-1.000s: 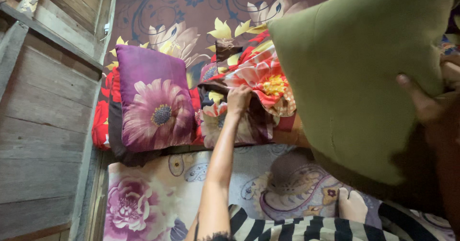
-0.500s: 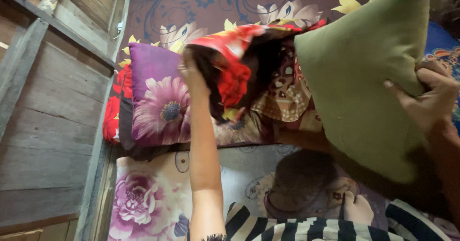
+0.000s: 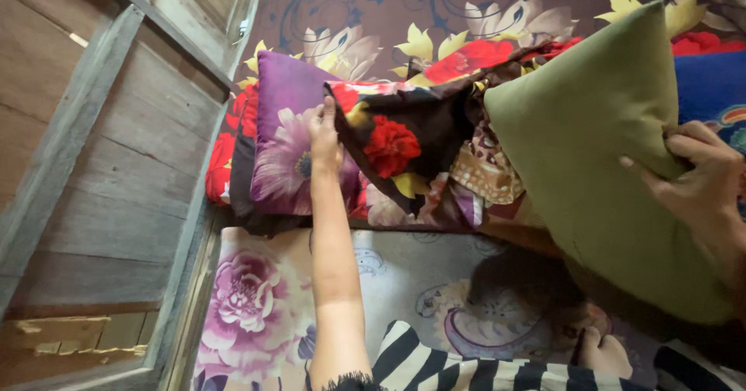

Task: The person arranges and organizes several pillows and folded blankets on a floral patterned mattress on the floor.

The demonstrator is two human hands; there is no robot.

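Observation:
My left hand (image 3: 324, 136) grips a corner of a dark floral cloth (image 3: 404, 138) with red and yellow flowers, drawn over a purple flower-print pillow (image 3: 284, 119). My right hand (image 3: 703, 177) clutches the edge of a large olive-green pillow (image 3: 598, 150) held up at the right. More bunched patterned fabric (image 3: 482, 173) lies between the cloth and the green pillow.
A brown floral bedsheet (image 3: 373, 10) covers the mattress beyond. A pale paisley and purple-rose mat (image 3: 264, 298) lies below. A wooden plank wall (image 3: 101, 165) runs along the left. A blue cushion (image 3: 711, 84) sits at the far right. My foot (image 3: 606, 354) rests near striped fabric (image 3: 443, 368).
My left hand has lowered the floral cloth from mid-air onto the purple pillow. The green pillow has dropped slightly in my right hand. The view has shifted right.

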